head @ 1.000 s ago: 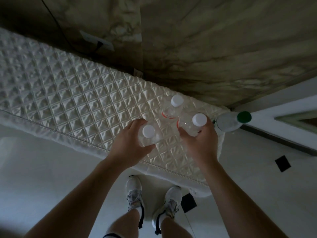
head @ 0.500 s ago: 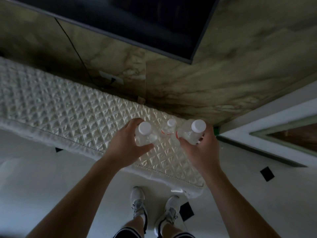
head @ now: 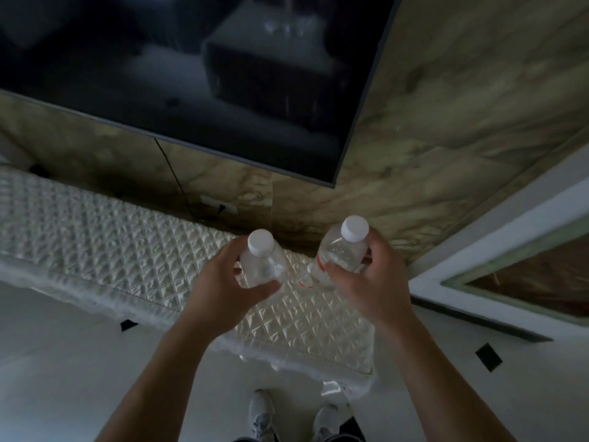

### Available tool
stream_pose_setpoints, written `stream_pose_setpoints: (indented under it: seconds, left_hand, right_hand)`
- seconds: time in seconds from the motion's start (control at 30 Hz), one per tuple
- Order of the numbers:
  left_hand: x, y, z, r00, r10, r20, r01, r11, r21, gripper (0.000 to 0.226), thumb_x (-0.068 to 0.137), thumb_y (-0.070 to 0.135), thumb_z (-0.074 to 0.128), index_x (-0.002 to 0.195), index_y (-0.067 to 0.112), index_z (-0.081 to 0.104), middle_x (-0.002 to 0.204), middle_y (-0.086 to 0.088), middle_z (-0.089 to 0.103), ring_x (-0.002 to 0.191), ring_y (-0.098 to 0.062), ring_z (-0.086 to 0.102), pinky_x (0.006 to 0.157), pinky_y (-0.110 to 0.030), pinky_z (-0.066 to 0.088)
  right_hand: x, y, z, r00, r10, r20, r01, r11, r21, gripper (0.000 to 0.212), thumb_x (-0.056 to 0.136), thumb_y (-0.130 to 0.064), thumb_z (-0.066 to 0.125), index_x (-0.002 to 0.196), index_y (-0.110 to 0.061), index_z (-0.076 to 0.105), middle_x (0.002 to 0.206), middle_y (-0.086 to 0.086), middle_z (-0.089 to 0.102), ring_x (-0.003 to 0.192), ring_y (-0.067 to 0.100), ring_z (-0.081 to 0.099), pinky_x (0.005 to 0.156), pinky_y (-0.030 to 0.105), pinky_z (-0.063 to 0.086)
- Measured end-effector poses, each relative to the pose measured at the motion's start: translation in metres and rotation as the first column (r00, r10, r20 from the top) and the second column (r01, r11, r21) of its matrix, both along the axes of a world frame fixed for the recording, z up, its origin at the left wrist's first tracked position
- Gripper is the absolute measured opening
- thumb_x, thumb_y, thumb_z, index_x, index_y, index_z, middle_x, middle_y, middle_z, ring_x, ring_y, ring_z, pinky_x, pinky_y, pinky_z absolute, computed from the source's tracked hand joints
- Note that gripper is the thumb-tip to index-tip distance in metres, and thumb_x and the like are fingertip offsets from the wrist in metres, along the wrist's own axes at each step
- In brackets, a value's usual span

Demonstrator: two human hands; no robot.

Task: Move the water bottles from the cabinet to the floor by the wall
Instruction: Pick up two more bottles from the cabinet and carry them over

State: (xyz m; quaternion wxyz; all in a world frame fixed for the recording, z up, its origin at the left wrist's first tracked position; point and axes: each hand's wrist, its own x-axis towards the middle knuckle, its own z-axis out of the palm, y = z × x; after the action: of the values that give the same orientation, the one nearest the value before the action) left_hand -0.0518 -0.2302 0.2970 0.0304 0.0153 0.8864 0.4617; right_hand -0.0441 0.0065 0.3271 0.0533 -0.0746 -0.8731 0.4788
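Note:
My left hand (head: 220,291) grips a clear water bottle (head: 263,263) with a white cap, lifted above the cabinet top. My right hand (head: 373,282) grips a second clear bottle (head: 342,250) with a white cap and a red label edge, tilted slightly right. Between and below them a third bottle (head: 306,277) is partly hidden behind the right-hand bottle, still near the quilted white cover (head: 127,244) on the cabinet.
A dark TV screen (head: 191,74) hangs on the marble wall (head: 446,122) above the cabinet, with a cable and a socket (head: 220,208) below it. White floor (head: 63,362) with small black tiles lies in front. A white door frame (head: 497,237) stands to the right.
Both hands have lifted their bottles up off the cabinet top. The view tilted up, bringing the TV into sight; the green-capped bottle at the right is no longer in view.

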Motion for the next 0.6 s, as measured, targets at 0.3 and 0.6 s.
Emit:
stream_pose_setpoints:
  seconds: [0.3,0.6]
  left_hand:
    - [0.015,0.006,0.068,0.999,0.021,-0.037,-0.019,0.999,0.041,0.071,0.056,0.045,0.088,0.114,0.046,0.047,0.101,0.025,0.060,0.090,-0.001,0.062,0.068,-0.014,0.047]
    - [0.044,0.031,0.105,0.988,0.108,-0.108,-0.101,0.993,0.064,0.064,0.059,0.044,0.087,0.114,0.040,0.054,0.100,0.020,0.064,0.089,0.000,0.062,0.076,-0.024,0.054]
  right_hand:
    - [0.017,0.004,0.063,0.997,0.072,-0.014,-0.072,0.996,-0.050,0.060,0.068,-0.033,0.084,0.118,-0.039,0.050,0.095,-0.022,0.063,0.088,-0.014,0.058,0.067,0.012,0.042]
    - [0.027,0.032,0.099,0.974,0.204,-0.094,-0.209,0.977,-0.045,0.056,0.067,-0.031,0.084,0.113,-0.040,0.054,0.096,-0.021,0.065,0.091,-0.007,0.060,0.074,0.020,0.049]
